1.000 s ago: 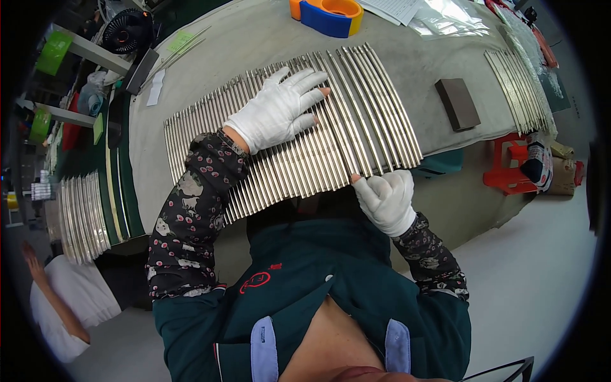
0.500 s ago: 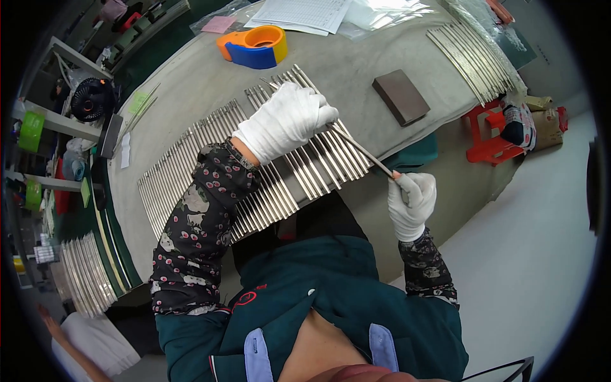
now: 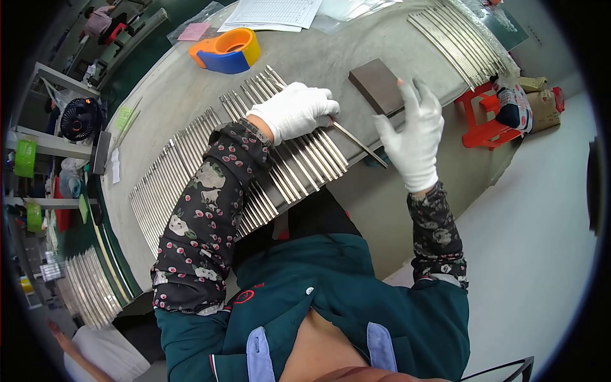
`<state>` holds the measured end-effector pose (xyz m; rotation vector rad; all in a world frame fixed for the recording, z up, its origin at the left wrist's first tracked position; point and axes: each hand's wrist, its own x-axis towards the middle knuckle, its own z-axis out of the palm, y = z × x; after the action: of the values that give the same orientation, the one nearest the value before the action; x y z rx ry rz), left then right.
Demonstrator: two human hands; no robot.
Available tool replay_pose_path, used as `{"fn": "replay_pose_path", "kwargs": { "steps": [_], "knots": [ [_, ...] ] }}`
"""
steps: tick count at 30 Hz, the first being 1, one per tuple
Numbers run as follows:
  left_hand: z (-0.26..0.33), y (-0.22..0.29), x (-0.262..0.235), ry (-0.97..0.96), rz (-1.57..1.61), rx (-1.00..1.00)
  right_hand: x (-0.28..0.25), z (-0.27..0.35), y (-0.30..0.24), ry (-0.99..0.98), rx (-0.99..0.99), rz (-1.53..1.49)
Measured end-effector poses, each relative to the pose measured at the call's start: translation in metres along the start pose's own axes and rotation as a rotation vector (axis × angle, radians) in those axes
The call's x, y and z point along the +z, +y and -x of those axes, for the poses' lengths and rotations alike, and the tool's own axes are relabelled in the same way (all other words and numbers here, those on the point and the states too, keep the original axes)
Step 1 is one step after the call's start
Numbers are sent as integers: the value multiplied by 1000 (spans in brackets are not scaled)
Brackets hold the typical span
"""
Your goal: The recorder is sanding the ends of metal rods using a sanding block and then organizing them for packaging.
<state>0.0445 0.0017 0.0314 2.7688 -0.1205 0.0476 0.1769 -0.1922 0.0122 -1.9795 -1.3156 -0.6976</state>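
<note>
My left hand (image 3: 294, 113), in a white glove, is closed around one end of a slim metal rod (image 3: 358, 144). The rod's free end slants down to the right, past the table's near edge. Under and beside that hand lies a long row of similar metal rods (image 3: 181, 162), side by side on the grey table. My right hand (image 3: 415, 143), also gloved but with a bare fingertip showing, is raised with its fingers spread and holds nothing. Just beyond its fingers is a dark brown rectangular block (image 3: 377, 87).
An orange, yellow and blue tape dispenser (image 3: 227, 52) and papers (image 3: 270, 13) sit at the back. More rods (image 3: 455, 44) lie at the far right, near a red stool (image 3: 487, 127). A black fan (image 3: 81, 119) stands left. Another person's arm (image 3: 73, 353) shows lower left.
My right hand has let go of the rod's lower end, opened and moved up toward the brown block. My left hand still grips the rod. The whole view has shifted slightly.
</note>
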Motion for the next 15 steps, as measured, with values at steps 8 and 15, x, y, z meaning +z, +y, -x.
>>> {"fn": "replay_pose_path", "kwargs": {
  "steps": [8, 15],
  "knots": [
    [6, -5, 4, -15, 63, -43, 14, -9, 16, -220, 6, 55],
    [6, -4, 1, -4, 106, -13, -37, 30, -10, -354, -81, -27]
  ]
}}
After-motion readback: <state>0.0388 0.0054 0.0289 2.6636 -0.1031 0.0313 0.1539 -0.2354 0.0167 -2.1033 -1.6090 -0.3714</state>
